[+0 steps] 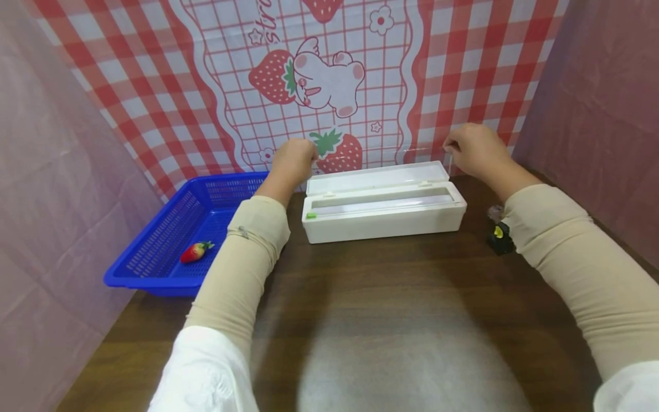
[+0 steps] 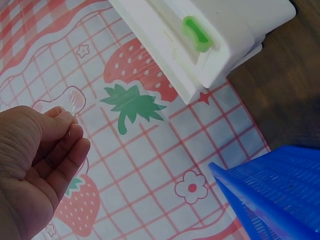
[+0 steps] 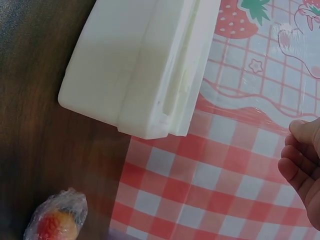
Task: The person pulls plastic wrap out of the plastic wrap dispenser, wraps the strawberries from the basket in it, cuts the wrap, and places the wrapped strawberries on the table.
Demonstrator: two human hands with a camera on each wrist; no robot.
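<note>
Both hands are raised behind a white cling film dispenser [image 1: 383, 223], its lid [image 1: 381, 176] tipped back and a green slider [image 1: 311, 216] at its left end. My left hand [image 1: 290, 166] pinches a corner of clear cling film [image 2: 74, 120] between thumb and fingertips, over the box's left end. At the other end my right hand [image 1: 479, 150] pinches the film's opposite corner, thumb against forefinger. Thin and see-through, the sheet shows mostly by glints between the hands, in front of the printed cloth.
To the left stands a blue plastic basket [image 1: 149, 282] with a strawberry [image 1: 197, 252] in it. A film-wrapped red and yellow fruit [image 3: 55, 222] lies right of the dispenser. Beside the right sleeve is a small black object [image 1: 500, 240]. Strawberry-print cloth [image 1: 463, 74] hangs behind the brown table [image 1: 391, 320].
</note>
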